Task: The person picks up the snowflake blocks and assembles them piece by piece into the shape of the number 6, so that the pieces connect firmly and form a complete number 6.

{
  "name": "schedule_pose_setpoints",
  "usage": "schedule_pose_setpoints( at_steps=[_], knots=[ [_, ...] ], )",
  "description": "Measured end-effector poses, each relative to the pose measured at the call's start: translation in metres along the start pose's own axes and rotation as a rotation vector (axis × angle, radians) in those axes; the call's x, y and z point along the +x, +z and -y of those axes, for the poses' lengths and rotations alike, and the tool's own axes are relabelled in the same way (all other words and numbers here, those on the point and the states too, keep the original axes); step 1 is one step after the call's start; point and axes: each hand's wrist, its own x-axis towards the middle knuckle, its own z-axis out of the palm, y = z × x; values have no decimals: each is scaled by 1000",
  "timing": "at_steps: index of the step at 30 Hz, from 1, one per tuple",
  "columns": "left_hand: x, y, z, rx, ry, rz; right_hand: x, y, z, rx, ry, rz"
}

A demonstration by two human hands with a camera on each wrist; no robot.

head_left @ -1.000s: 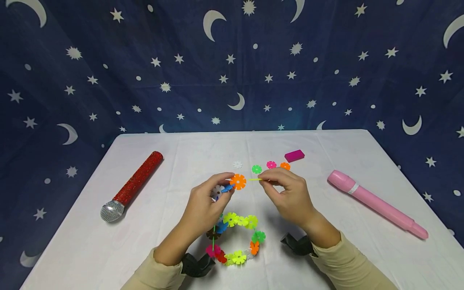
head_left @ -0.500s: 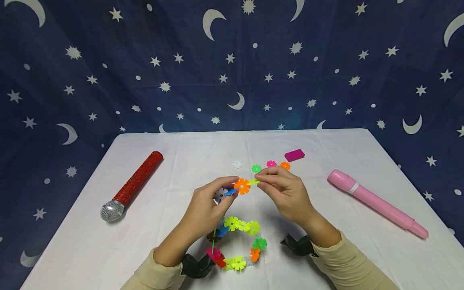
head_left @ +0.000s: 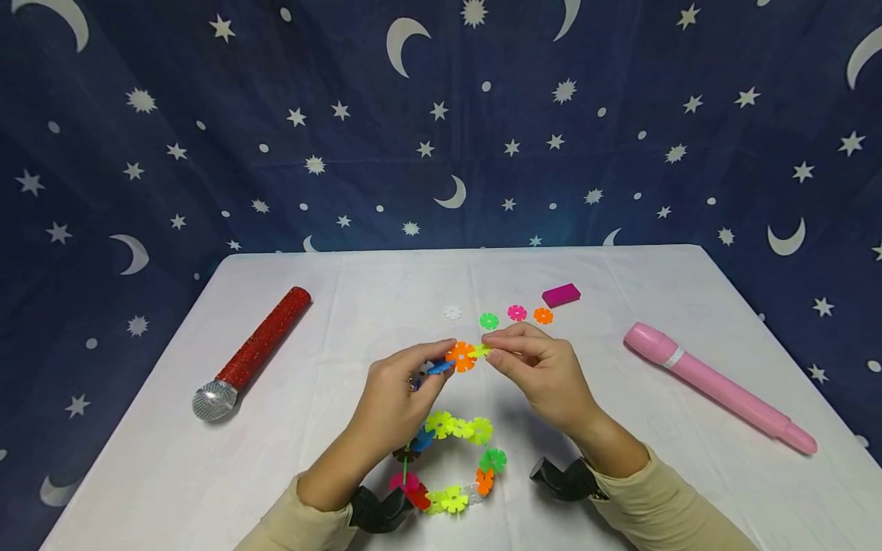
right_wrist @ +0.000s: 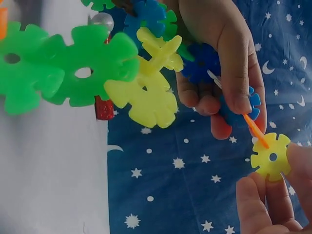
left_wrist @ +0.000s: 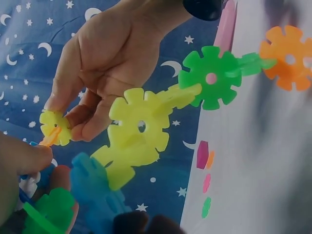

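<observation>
In the head view my left hand [head_left: 396, 394] pinches one end of a chain of flower-shaped interlocking discs, by a blue disc [head_left: 439, 368] that has an orange disc [head_left: 460, 357] fixed to it. My right hand [head_left: 544, 375] holds a yellow disc [right_wrist: 273, 163] between thumb and fingers. The orange disc, edge-on in the right wrist view, meets the yellow disc's rim; how deep it sits in the slot I cannot tell. Below the hands hangs the rest of the chain [head_left: 454, 500] in a loop, with yellow, green, orange, clear, red, pink, brown and blue discs.
Loose white [head_left: 452, 313], green [head_left: 489, 321], pink [head_left: 517, 313] and orange [head_left: 543, 316] discs lie beyond the hands, near a magenta block [head_left: 561, 295]. A red glitter microphone [head_left: 255, 352] lies left on the white table [head_left: 331, 306], a pink marker-shaped object [head_left: 720, 386] right.
My right hand has moved the yellow disc left, onto the orange disc's edge. My left hand has shifted slightly right and down with the chain.
</observation>
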Motion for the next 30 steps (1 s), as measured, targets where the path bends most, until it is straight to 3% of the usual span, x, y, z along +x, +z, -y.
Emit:
schedule_pose_setpoints(
  at_steps=[4, 10, 12, 14, 17, 19, 24, 30],
  knots=[
    [1, -1, 1, 7, -6, 10, 1, 1, 0, 4, 0, 3],
    [4, -6, 4, 56, -91, 24, 10, -10, -12, 19, 19, 67],
    [4, -8, 6, 74, -108, 20, 17, -19, -25, -83, 51, 68],
    [4, -9, 7, 77, -117, 19, 22, -30, -42, -275, 104, 69],
    [4, -10, 9, 67, -122, 34, 27, -48, -71, -549, 196, 115],
    [5, -12, 10, 56, -122, 50, 28, -58, -87, -663, 263, 165],
    [6, -14, 12, 58, -118, 82, 27, -72, -111, -725, 345, 239],
    [6, -14, 13, 55, -127, 82, 25, -71, -114, -783, 356, 265]
  ],
)
